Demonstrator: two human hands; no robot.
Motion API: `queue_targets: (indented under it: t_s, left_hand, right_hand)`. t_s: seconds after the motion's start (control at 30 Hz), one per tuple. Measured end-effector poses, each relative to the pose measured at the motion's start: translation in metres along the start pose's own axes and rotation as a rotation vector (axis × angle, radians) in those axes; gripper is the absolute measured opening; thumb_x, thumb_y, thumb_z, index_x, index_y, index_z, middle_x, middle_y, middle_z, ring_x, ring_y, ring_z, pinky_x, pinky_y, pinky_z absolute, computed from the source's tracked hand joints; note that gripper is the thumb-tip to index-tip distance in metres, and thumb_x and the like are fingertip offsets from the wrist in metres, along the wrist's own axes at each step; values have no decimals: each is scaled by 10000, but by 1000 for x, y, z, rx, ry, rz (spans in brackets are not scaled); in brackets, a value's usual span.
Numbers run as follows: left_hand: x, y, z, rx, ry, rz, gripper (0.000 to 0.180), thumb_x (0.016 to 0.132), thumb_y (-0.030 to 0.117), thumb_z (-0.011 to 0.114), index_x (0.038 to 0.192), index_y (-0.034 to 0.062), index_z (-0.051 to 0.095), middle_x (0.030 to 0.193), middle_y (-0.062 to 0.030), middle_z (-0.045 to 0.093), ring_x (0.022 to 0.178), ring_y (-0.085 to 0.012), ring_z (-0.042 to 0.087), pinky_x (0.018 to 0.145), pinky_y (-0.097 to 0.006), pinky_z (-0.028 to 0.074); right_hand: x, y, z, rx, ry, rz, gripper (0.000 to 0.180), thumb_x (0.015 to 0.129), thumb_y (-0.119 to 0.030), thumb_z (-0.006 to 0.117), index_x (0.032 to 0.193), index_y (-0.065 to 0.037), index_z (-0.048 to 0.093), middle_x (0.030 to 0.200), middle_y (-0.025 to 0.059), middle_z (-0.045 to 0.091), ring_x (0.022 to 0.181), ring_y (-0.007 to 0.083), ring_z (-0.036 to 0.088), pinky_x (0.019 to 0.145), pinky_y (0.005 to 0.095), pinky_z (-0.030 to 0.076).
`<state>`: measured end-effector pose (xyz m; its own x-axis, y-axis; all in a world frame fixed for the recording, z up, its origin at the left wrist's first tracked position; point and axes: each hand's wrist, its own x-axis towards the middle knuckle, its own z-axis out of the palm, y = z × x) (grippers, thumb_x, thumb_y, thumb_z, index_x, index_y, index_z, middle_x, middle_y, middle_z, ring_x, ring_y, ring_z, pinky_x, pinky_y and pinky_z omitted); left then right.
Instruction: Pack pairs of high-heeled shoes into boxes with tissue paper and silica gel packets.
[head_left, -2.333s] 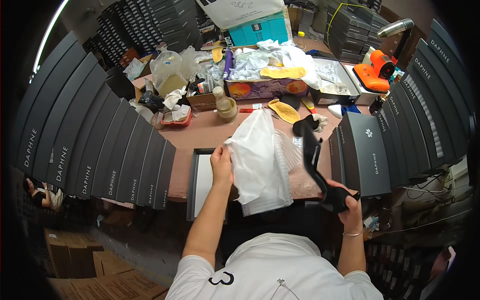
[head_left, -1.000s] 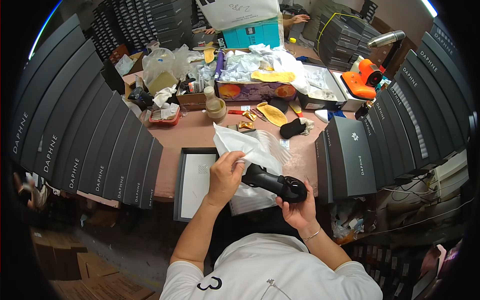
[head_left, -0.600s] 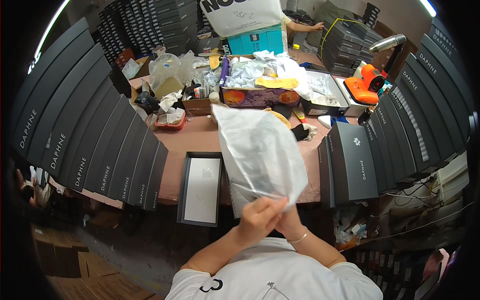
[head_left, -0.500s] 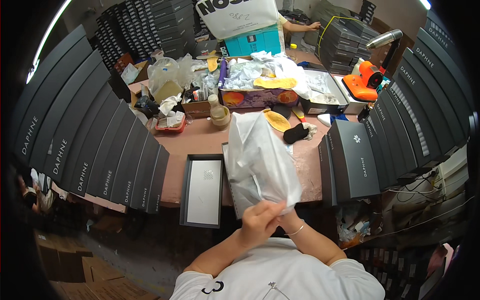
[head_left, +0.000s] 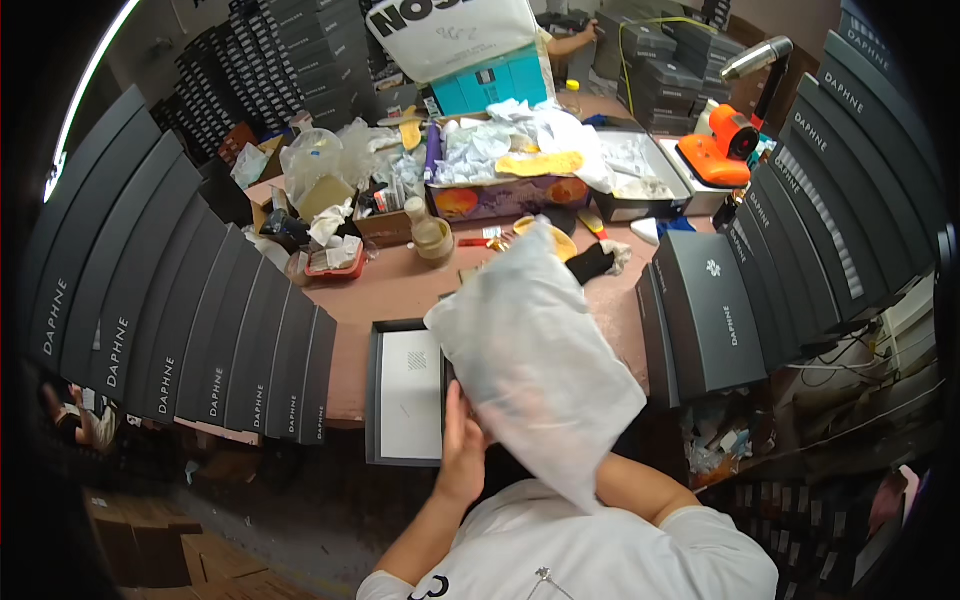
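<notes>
A white, translucent cloth-like bag (head_left: 540, 350) is held up in front of my chest, its long shape tilted with one corner toward the far side. Beside its near left edge is my left hand (head_left: 463, 445), fingers stretched out and apart from the thumb. My right hand (head_left: 535, 390) is behind or inside the bag; only a blurred skin-toned patch shows through, so its fingers cannot be made out. An open dark grey box part (head_left: 373, 400) with a pale lining lies left of the bag, at the table's front edge.
Tall stacks of dark shoe boxes flank me on the left (head_left: 210, 330) and right (head_left: 712, 310). Across the pink table (head_left: 345, 290) stand a glue bottle (head_left: 430, 235), a paper-filled carton (head_left: 510, 195), an orange device (head_left: 715, 160) and a black insole-like piece (head_left: 590, 262).
My left hand has let go of the bag's near end and moved left, its fingers now stretched. The bag has swung round, its near end shifting right and its far end lower.
</notes>
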<state>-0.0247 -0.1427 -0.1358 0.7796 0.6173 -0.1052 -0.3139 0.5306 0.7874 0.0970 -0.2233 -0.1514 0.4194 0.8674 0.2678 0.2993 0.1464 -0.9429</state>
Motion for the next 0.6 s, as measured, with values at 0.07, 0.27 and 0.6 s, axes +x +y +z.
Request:
queue_targets:
  t_s: [0.07,0.27,0.6]
  left_hand:
    - [25,-11,-34,-80,191,-250,778,863,290,686,1444,43,231,1378,-98,408,1248,-227,420,1021,-380,368]
    - [23,78,-87,478,436,306,638,833,70,670,1392,63,363,1270,-95,508,1140,-223,510,926,-320,440]
    - [143,12,-14,274,95,133,836,816,34,625,1486,68,126,1421,-165,322,1255,-234,400,1022,-323,358]
  right_hand:
    - [0,27,33,-174,-114,-5,611,945,-440,496,1424,-95,337,1387,135,449,1213,256,508,1004,394,428]
    - [-53,27,-14,-61,-809,11,634,941,-470,492,1438,-111,330,1397,147,439,1222,264,502,1002,401,432]
    - [-7,-16,-56,-336,52,54,865,789,-203,691,1463,-5,187,1166,351,469,1045,444,543,868,398,467]
